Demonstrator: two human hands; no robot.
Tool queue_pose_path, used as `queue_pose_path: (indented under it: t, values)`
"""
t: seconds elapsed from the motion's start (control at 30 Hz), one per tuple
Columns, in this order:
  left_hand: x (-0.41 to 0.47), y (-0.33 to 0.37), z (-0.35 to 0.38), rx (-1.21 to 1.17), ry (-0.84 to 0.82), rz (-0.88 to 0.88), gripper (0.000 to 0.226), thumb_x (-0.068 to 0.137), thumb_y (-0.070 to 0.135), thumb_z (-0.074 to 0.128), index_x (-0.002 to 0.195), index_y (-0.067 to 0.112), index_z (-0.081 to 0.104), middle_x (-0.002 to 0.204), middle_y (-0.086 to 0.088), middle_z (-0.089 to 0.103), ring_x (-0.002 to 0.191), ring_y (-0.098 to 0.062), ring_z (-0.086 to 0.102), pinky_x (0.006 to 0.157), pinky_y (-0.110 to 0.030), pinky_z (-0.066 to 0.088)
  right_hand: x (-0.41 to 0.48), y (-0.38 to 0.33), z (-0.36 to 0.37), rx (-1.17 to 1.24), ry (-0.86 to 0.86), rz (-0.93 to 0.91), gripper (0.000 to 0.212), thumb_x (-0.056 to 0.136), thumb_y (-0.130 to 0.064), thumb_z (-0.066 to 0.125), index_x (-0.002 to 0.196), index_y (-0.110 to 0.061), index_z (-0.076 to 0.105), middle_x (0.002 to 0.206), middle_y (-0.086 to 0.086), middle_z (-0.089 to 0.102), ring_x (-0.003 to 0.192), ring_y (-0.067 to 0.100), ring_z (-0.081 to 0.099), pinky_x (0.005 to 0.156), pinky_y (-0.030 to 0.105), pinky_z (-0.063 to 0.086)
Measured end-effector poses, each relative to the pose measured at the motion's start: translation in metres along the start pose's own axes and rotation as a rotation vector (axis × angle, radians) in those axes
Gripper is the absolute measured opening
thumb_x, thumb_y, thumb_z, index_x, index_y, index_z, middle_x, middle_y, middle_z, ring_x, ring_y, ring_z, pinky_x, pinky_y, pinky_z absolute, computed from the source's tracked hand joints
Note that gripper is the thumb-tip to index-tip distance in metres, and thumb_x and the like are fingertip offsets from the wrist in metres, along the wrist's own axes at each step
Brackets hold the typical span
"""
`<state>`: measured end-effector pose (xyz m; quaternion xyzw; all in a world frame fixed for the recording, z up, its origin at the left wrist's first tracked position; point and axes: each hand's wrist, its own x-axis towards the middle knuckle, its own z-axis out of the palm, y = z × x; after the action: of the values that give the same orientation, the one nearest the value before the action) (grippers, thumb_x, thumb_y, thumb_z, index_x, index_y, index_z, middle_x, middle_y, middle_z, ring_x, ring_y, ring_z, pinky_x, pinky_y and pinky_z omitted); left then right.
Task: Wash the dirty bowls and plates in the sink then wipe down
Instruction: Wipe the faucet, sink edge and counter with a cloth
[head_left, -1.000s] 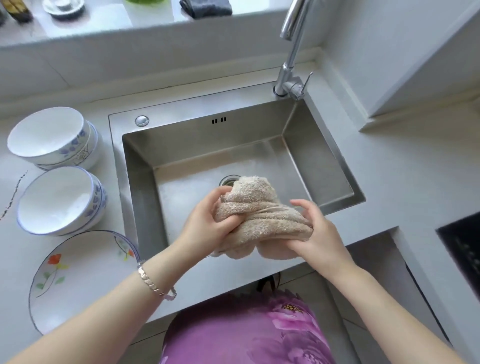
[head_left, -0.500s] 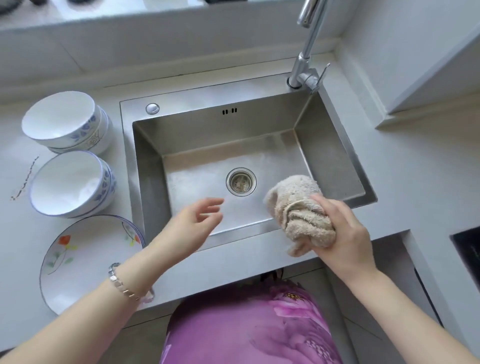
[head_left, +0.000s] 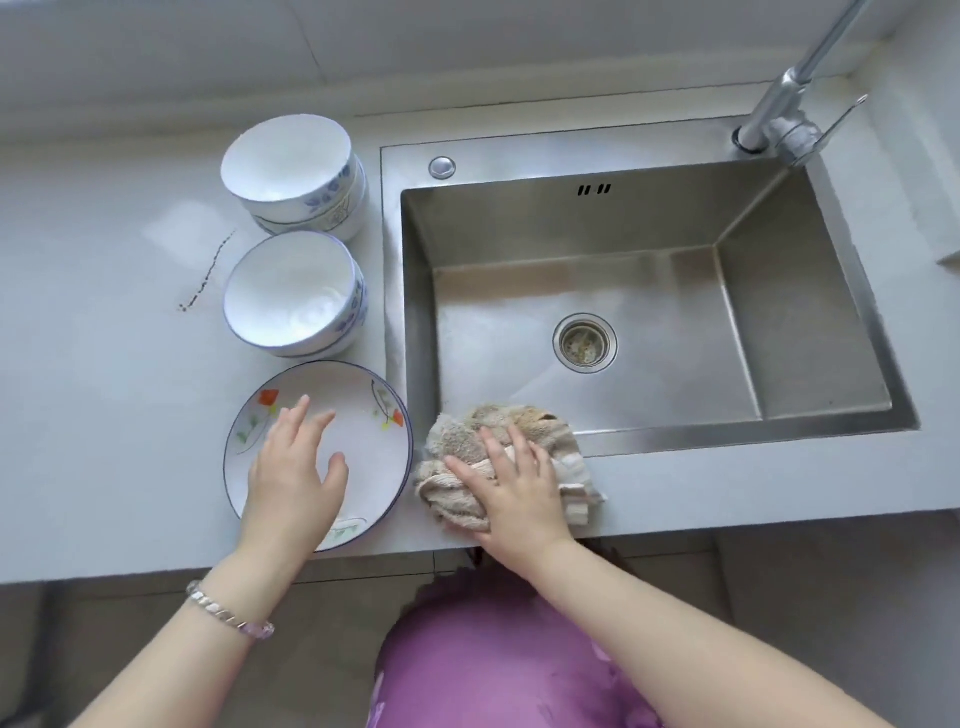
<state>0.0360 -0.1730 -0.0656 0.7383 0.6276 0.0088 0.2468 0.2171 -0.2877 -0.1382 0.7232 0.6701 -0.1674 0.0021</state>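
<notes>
The right hand (head_left: 511, 486) presses flat, fingers spread, on the crumpled beige terry cloth (head_left: 467, 452) at lower centre — soft, likely damp, best bunched from above; the left hand (head_left: 293, 467) hovers spread over the white floral plate (head_left: 363, 410) — probably slippery, fragile.

Stacked bowls (head_left: 293, 291) and a plate (head_left: 370, 449) crowd the counter (head_left: 104, 364) along the left rim of the sink (head_left: 571, 148), a cloth (head_left: 467, 441) covers its front-left corner, and its inside lies open.
</notes>
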Motion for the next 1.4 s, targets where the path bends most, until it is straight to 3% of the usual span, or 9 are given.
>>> queue_pose_path:
  t: [0.23,0.4,0.53,0.7,0.9,1.1,1.2,1.33,1.4]
  values:
    - [0.005,-0.03,-0.011,-0.019,0.025,-0.244,0.056,0.091,0.011,0.049,0.143,0.007,0.032,0.154,-0.01,0.021,0.141,-0.027,0.021,0.113,-0.04,0.019,-0.019,0.011,0.014,0.075,0.118,-0.12,0.088,0.021,-0.047,0.083,0.1,-0.037,0.046,0.102,0.003,0.063,0.09,0.028,0.052,0.077,0.037,0.041]
    - [0.018,-0.042,-0.026,-0.019,0.0,-0.331,0.057,0.093,0.01,0.044,0.146,0.006,0.024,0.155,-0.009,0.02,0.142,-0.025,0.019,0.113,-0.039,0.02,0.015,-0.001,-0.003,0.173,0.083,0.066,0.088,0.022,-0.031,0.086,0.103,-0.035,0.05,0.089,0.01,0.064,0.071,0.03,0.062,0.058,0.034,0.049]
    - [0.043,-0.058,-0.039,0.018,-0.066,-0.303,0.047,0.096,0.014,0.038,0.143,0.011,0.033,0.145,-0.01,0.039,0.132,-0.027,0.037,0.105,-0.04,0.032,0.079,-0.008,-0.035,0.643,0.133,0.438,0.048,0.072,-0.031,0.072,0.118,-0.028,0.059,0.106,0.011,0.05,0.098,0.033,0.056,0.086,0.038,0.047]
    - [0.076,-0.08,-0.048,-0.053,-0.201,-0.16,0.029,0.097,0.03,0.045,0.123,0.029,0.058,0.109,0.001,0.067,0.097,-0.022,0.06,0.08,-0.029,0.046,0.165,-0.019,-0.043,0.507,0.12,0.286,0.049,0.079,-0.02,0.062,0.126,-0.032,0.054,0.118,0.009,0.043,0.112,0.03,0.047,0.093,0.036,0.041]
    - [0.1,-0.106,-0.056,-0.156,-0.385,0.009,0.028,0.096,0.028,0.047,0.116,0.038,0.062,0.08,0.012,0.061,0.061,-0.001,0.05,0.054,-0.016,0.037,0.237,-0.027,-0.044,0.467,0.191,0.581,0.046,0.082,-0.027,0.052,0.127,-0.035,0.051,0.119,0.012,0.045,0.102,0.035,0.053,0.089,0.039,0.045]
    - [0.129,-0.145,-0.09,0.032,-0.348,0.168,0.035,0.098,0.03,0.042,0.131,0.026,0.051,0.131,0.006,0.054,0.121,-0.014,0.049,0.096,-0.026,0.037,0.25,-0.038,-0.112,0.613,0.489,0.75,0.041,0.066,-0.041,0.05,0.104,-0.027,0.058,0.102,0.016,0.062,0.094,0.034,0.058,0.083,0.037,0.047]
    - [0.145,-0.194,-0.119,0.047,-0.185,0.15,0.04,0.094,0.02,0.051,0.134,0.015,0.049,0.141,-0.002,0.045,0.131,-0.02,0.04,0.106,-0.028,0.028,0.216,-0.092,-0.17,0.631,0.617,0.537,0.039,0.066,-0.038,0.059,0.103,-0.027,0.063,0.099,0.012,0.056,0.088,0.029,0.058,0.081,0.039,0.05]
    - [0.169,-0.255,-0.153,0.082,-0.12,-0.043,0.049,0.09,0.014,0.055,0.137,0.01,0.043,0.147,-0.011,0.036,0.135,-0.027,0.033,0.111,-0.033,0.024,0.2,-0.201,-0.211,0.654,0.584,0.245,0.054,0.059,-0.047,0.056,0.11,-0.031,0.064,0.097,0.0,0.047,0.086,0.008,0.048,0.081,0.02,0.039]
    - [0.179,-0.273,-0.162,0.08,-0.124,-0.118,0.052,0.09,0.015,0.054,0.139,0.009,0.04,0.148,-0.011,0.033,0.136,-0.028,0.031,0.112,-0.035,0.025,0.22,-0.248,-0.188,0.545,0.531,0.175,0.059,0.057,-0.049,0.06,0.113,-0.032,0.063,0.102,0.002,0.049,0.087,0.013,0.05,0.074,0.026,0.041]
